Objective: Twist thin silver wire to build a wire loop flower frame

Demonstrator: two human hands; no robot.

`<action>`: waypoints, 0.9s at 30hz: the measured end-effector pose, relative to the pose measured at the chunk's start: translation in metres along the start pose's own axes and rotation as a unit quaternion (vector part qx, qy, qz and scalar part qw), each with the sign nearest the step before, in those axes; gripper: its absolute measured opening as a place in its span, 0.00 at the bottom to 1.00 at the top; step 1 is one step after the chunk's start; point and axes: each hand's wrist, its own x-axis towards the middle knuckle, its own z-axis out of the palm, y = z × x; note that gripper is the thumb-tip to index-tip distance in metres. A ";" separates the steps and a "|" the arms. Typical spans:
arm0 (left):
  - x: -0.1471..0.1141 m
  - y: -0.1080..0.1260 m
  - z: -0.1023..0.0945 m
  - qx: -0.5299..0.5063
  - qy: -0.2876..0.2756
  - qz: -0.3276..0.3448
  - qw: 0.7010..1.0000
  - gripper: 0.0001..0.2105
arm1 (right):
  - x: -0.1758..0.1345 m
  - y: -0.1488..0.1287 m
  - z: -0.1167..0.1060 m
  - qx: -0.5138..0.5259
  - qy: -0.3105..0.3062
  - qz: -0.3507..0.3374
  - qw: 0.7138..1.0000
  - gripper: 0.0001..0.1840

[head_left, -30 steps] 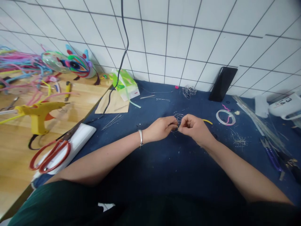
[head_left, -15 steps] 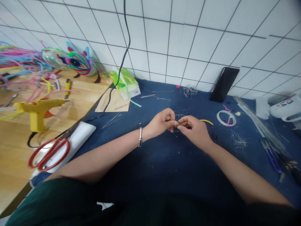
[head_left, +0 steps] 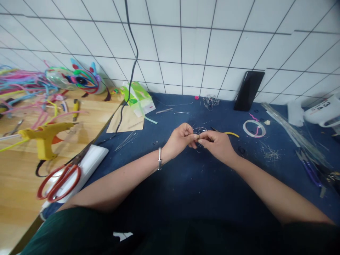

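Over the middle of the dark blue cloth (head_left: 170,191), my two hands meet fingertip to fingertip. My left hand (head_left: 181,139), with a silver bangle (head_left: 159,158) at the wrist, pinches thin wire between thumb and forefinger. Against it, my right hand (head_left: 216,144) pinches the same wire, its thumb and forefinger closed. Loops of thin silver wire (head_left: 199,129) stick out behind the fingers; how the gripped part is shaped is hidden. Just beyond my right hand lies a tool with a yellow handle (head_left: 232,134), partly covered by the hand.
Along the wall are a wire tangle (head_left: 210,102), a leaning black phone (head_left: 249,91) and a white mug (head_left: 322,112). To the right lie a clear ring (head_left: 247,130), cut wires (head_left: 270,153) and blue-handled pliers (head_left: 310,173). Left are red-handled scissors (head_left: 62,180) and a yellow glue gun (head_left: 46,138).
The camera view has shifted and tilted slightly. My hands keep their pinch together, with only small finger movement; the surrounding things lie as before.
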 end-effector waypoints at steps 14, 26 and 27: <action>-0.002 0.001 0.001 0.091 -0.002 0.008 0.996 0.10 | -0.004 0.005 0.006 -0.053 0.013 -0.037 0.998 0.08; 0.001 0.003 -0.007 0.010 -0.051 0.007 0.999 0.10 | -0.001 0.005 0.005 0.075 0.039 0.036 0.996 0.05; 0.001 0.003 -0.008 0.011 -0.060 0.015 0.998 0.09 | 0.000 0.005 0.004 0.098 0.035 0.046 0.994 0.04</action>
